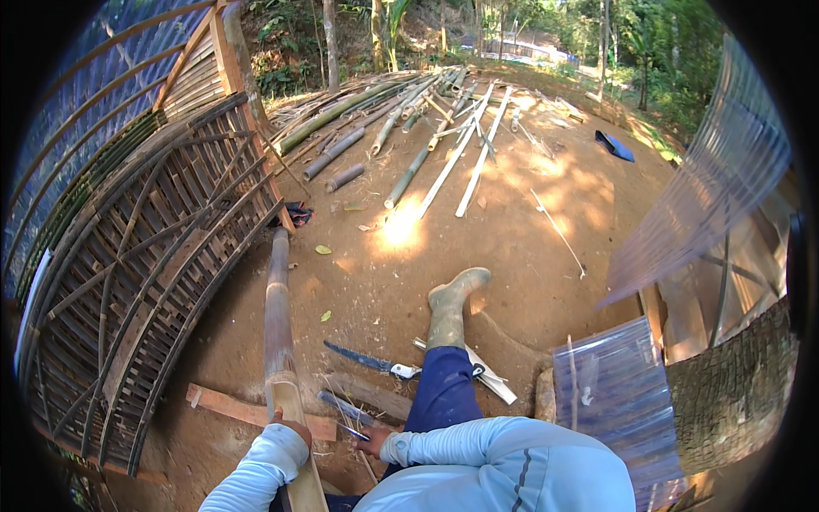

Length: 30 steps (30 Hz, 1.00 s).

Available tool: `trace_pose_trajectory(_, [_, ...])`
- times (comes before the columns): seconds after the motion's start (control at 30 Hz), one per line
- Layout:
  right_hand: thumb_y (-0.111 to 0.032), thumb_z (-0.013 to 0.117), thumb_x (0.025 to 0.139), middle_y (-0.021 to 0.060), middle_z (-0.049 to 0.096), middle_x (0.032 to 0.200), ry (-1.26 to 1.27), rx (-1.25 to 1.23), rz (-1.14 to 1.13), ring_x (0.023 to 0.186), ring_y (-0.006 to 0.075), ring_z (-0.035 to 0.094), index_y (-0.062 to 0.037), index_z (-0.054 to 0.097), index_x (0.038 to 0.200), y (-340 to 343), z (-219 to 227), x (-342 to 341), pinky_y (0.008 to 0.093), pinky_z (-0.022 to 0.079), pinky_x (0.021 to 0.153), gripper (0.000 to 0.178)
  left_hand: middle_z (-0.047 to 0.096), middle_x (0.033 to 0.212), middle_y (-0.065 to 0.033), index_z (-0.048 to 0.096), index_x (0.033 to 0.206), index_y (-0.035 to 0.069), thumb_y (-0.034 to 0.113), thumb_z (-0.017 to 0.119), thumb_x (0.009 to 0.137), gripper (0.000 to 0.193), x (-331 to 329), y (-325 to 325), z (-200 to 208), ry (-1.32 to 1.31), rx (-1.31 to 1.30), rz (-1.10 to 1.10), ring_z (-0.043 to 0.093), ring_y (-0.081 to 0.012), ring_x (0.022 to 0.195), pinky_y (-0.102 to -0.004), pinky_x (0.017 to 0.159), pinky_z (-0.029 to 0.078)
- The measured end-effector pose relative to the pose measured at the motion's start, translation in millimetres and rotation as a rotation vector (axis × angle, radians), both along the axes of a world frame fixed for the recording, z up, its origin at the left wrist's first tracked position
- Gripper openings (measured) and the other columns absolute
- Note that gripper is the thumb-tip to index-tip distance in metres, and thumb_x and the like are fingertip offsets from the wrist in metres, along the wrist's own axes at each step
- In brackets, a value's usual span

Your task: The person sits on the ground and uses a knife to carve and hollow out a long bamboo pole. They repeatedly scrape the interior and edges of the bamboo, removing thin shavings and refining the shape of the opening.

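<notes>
A long bamboo pole [278, 316] runs away from me along my left side, its near part split open into a pale trough. My left hand [294, 426] is closed on the edge of that split part. In my right hand [374, 441] is a small knife [351, 432], its thin blade pointing left toward the bamboo. A curved pruning saw [367, 357] with a black and white handle lies on the ground beyond my hands, beside my outstretched leg and rubber boot [450, 300]. A flat reddish board [247, 413] lies crosswise near the pole.
Slatted bamboo panels [162, 256] rise at the left. Cut bamboo poles and strips [409, 111] are piled on the dirt ahead. Clear corrugated sheets [614, 401] and a thick tree trunk [729, 388] stand at the right. A blue item [614, 146] lies farther off.
</notes>
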State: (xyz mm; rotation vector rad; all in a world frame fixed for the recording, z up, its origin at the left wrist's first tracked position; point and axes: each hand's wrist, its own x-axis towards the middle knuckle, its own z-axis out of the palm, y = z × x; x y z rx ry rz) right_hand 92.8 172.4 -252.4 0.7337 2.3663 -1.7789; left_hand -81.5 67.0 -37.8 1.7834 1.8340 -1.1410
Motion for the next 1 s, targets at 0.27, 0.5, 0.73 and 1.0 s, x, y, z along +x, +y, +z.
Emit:
trace_pose_trajectory(0.27, [-0.057,0.063,0.091,0.0182,0.072,0.093,-0.121,-0.081,0.011,0.089,0.0353,0.070,-0.0080,0.071,0.108,5,10,-1,0.0464,0.052,0.084,0.052,0.076,0.109,-0.0140,0.075,0.109,0.008,0.017,0.046,0.097,0.033,1,-5,-14,0.028,0.059,0.074,0.071,-0.0289,0.109,-0.0582,0.118,0.030])
trace_pose_trajectory(0.5, [-0.055,0.065,0.090,0.0160,0.072,0.088,-0.111,-0.096,-0.018,0.084,0.0335,0.070,-0.0093,0.072,0.106,2,6,-2,0.0459,0.052,0.080,0.049,0.076,0.111,-0.0141,0.075,0.106,0.008,0.018,0.047,0.097,0.032,5,-3,-11,0.046,0.013,0.073,0.071,-0.0286,0.110,-0.0600,0.117,0.030])
trace_pose_trajectory(0.73, [-0.052,0.066,0.094,0.0007,0.062,0.068,-0.035,-0.064,-0.076,0.053,0.0134,0.057,-0.0137,0.070,0.103,0,-17,-7,0.0323,0.046,0.050,0.039,0.076,0.102,-0.0147,0.075,0.097,0.010,0.020,0.055,0.092,0.023,2,-15,21,-0.008,0.279,0.160,0.072,-0.0318,0.101,-0.0531,0.116,0.035])
trace_pose_trajectory(1.0, [-0.056,0.063,0.093,0.0060,0.069,0.077,0.037,0.008,0.010,0.064,0.0193,0.065,-0.0118,0.070,0.108,4,-16,1,0.0380,0.052,0.065,0.047,0.074,0.086,-0.0197,0.073,0.093,0.007,0.018,0.055,0.089,0.021,8,34,71,-0.251,0.649,0.182,0.073,-0.0368,0.088,-0.0492,0.109,0.042])
